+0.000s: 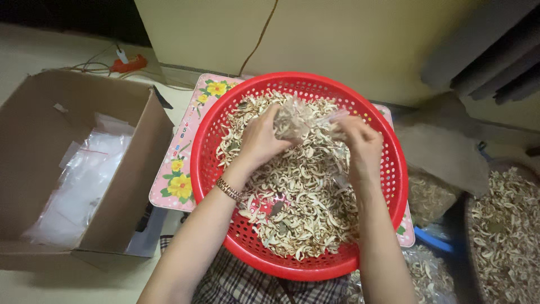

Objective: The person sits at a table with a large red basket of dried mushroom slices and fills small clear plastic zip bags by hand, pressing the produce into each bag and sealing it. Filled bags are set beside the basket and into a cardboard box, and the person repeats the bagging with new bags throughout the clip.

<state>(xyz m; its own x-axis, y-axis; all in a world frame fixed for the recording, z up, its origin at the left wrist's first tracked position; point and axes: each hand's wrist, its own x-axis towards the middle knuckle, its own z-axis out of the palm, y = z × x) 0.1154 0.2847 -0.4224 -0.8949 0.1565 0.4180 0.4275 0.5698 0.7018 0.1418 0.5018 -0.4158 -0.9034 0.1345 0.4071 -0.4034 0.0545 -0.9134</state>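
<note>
A round red plastic basket (209, 147) with a perforated wall holds a heap of pale dried slices (304, 214). Above its far half, my left hand (260, 141) and my right hand (361, 147) hold a small clear plastic bag (298, 119) between them, and it is stuffed with the same dried slices. My left hand grips the bag's left side. The fingers of my right hand pinch its right end. A thin bracelet (228, 189) sits on my left wrist.
An open cardboard box (121, 191) with clear plastic bags (84, 180) stands on the left. A pink flowered mat (180, 169) lies under the basket. More dried slices fill a tray (506, 236) and bags (430, 197) at the right. An orange tool (128, 63) lies at the back.
</note>
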